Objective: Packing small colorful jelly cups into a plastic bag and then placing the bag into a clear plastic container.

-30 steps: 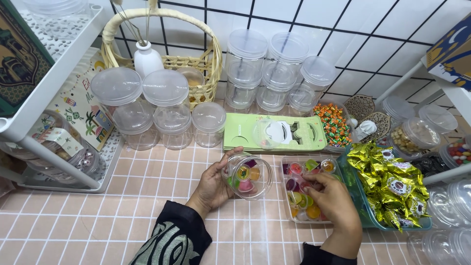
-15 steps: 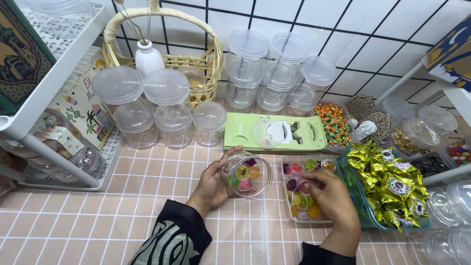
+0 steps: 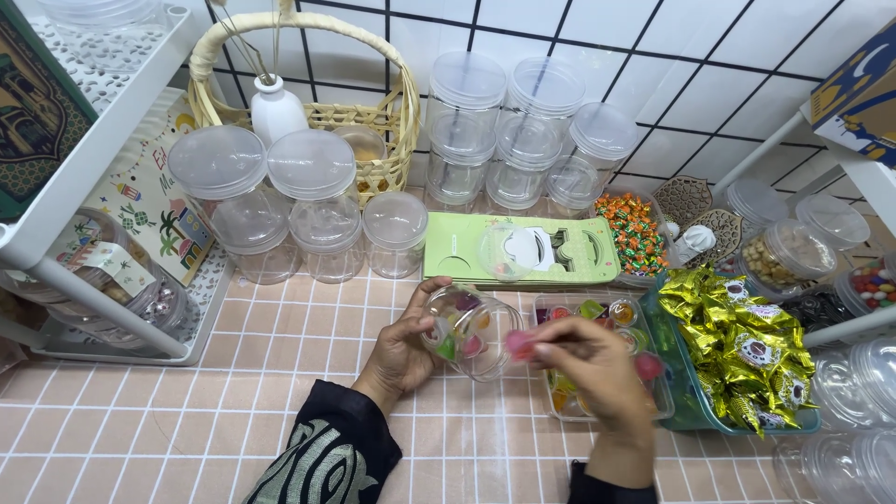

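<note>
Clear jar [image 3: 471, 331], tilted over the tiled worktop [image 3: 233, 411], sits in the left hand [image 3: 401, 350], whose grip curls closed around it. Right hand [image 3: 597, 369] pinches a pink jelly cup [image 3: 520, 344] at the jar's mouth.

From my remote seat I see a small clear round plastic jar [image 3: 469, 331], tilted on its side above the pink-tiled desk [image 3: 187, 420] with its mouth facing right, partly filled with mixed-colour jelly cups; one pink jelly cup [image 3: 519, 345] sits just at its opening.
</note>
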